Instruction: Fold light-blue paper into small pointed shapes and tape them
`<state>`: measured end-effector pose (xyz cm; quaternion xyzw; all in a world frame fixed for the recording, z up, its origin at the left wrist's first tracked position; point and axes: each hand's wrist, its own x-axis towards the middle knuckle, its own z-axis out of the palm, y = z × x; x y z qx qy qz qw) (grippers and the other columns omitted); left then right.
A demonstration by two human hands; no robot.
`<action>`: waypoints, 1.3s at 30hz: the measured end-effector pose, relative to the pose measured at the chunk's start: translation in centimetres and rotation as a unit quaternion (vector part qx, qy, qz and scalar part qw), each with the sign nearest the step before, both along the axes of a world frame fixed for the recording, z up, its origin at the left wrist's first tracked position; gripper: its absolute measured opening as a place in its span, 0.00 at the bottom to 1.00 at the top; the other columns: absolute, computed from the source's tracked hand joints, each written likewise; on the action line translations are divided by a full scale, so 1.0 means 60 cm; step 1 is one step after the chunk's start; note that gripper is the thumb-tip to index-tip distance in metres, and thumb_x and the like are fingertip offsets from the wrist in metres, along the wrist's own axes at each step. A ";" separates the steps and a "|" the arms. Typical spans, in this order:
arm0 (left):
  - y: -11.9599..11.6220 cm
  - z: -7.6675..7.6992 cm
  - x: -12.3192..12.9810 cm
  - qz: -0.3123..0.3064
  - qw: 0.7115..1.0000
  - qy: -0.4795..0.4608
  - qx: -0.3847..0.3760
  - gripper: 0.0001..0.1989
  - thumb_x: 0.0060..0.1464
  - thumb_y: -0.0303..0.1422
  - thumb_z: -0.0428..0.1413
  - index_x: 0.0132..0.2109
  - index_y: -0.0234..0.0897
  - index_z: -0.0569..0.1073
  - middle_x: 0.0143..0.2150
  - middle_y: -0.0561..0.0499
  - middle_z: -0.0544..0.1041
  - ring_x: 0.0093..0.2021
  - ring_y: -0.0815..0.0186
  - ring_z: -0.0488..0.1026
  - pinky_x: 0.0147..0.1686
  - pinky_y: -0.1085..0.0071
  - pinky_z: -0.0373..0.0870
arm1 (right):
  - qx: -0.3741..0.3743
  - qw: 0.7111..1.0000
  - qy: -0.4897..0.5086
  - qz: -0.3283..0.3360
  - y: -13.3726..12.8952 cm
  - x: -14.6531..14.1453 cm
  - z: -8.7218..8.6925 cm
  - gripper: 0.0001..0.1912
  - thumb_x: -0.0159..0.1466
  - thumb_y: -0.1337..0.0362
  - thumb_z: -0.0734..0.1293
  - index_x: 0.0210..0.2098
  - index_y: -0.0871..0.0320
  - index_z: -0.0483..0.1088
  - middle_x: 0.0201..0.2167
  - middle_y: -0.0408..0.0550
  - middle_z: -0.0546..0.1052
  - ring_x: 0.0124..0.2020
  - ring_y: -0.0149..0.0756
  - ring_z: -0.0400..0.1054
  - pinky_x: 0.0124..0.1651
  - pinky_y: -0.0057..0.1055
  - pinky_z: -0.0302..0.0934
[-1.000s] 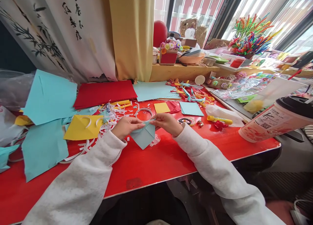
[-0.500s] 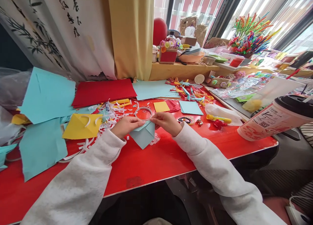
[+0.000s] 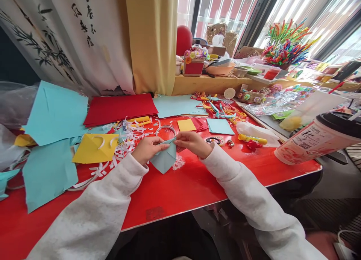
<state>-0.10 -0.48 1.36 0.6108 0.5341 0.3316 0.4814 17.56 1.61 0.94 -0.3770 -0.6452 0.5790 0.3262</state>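
Note:
A creased sheet of light blue paper [image 3: 164, 161] hangs between my hands above the red table, its lower corner pointing down. My left hand [image 3: 148, 149] pinches its upper left side, thumb on top. At the upper right corner, the fingertips of my right hand [image 3: 193, 142] are closed on the same paper. Just behind it lies a roll of tape [image 3: 166, 131], partly covered by the paper and fingers. Small square sheets, yellow [image 3: 186, 125] and light blue [image 3: 220, 126], rest beyond my right hand.
Large blue sheets [image 3: 50, 175], a yellow folded paper [image 3: 95, 148] and white paper scraps [image 3: 132, 134] cover the left side. Red paper [image 3: 121, 108] lies at the back. On the right are a glue stick [image 3: 252, 139] and a tilted drink cup [image 3: 316, 139] near the table edge.
My left hand has shifted its grip lower on the blue paper, and the paper has turned slightly. My right hand still holds the upper right corner.

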 end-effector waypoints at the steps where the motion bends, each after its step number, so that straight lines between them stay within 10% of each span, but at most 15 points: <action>1: 0.000 0.000 0.000 -0.008 1.000 0.003 0.003 0.16 0.37 0.43 0.56 0.27 0.33 0.70 0.22 0.53 0.68 0.22 0.72 0.62 0.21 0.76 0.56 | 0.000 1.000 0.000 -0.009 0.000 0.000 0.000 0.14 0.48 0.57 0.67 0.26 0.62 0.62 0.19 0.42 0.70 0.22 0.27 0.67 0.29 0.29 0.65; 18: 0.002 -0.011 0.000 0.001 0.990 0.108 0.092 0.19 0.42 0.47 0.51 0.28 0.34 0.73 0.24 0.52 0.70 0.25 0.71 0.62 0.22 0.76 0.56 | 0.007 1.000 -0.007 0.021 0.005 0.007 0.004 0.15 0.50 0.58 0.65 0.31 0.64 0.67 0.23 0.46 0.72 0.25 0.28 0.68 0.33 0.31 0.66; 29: 0.002 -0.016 0.003 -0.032 0.997 0.074 0.021 0.19 0.36 0.46 0.55 0.29 0.35 0.73 0.25 0.52 0.72 0.25 0.68 0.67 0.22 0.75 0.59 | 0.112 0.991 -0.057 -0.045 0.000 -0.002 -0.012 0.13 0.53 0.56 0.63 0.26 0.62 0.65 0.19 0.43 0.69 0.22 0.28 0.66 0.29 0.29 0.65; 39: 0.007 -0.019 0.001 -0.022 0.999 0.017 -0.042 0.15 0.31 0.40 0.60 0.27 0.33 0.72 0.23 0.52 0.73 0.24 0.67 0.69 0.22 0.73 0.63 | -0.029 0.999 -0.014 0.011 0.009 0.000 -0.014 0.14 0.54 0.56 0.62 0.24 0.62 0.63 0.19 0.43 0.71 0.22 0.29 0.68 0.27 0.26 0.65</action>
